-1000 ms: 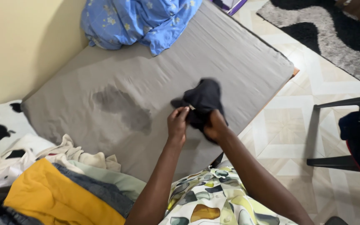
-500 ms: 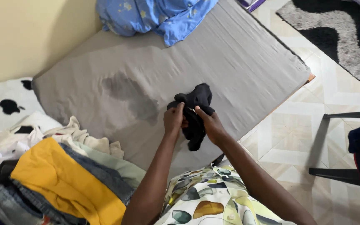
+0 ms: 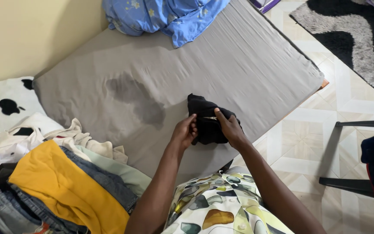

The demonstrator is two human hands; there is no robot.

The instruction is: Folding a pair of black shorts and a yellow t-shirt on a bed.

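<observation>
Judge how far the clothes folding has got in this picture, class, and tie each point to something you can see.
Done: no folded stack shows on the grey mattress. In hand: the left hand and right hand both grip a small black garment, bunched into a compact bundle on the mattress. Left: an unfolded clothes pile lies beside the left arm, with a yellow garment and jeans on top.

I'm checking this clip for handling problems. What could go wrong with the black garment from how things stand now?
The black garment is bunched small between the left hand and right hand, so it may end up creased or lopsided. A dark patch on the grey mattress lies just beside it; if that patch is damp, the cloth could pick it up. It also sits near the mattress's edge and could slip to the tiled floor.
</observation>
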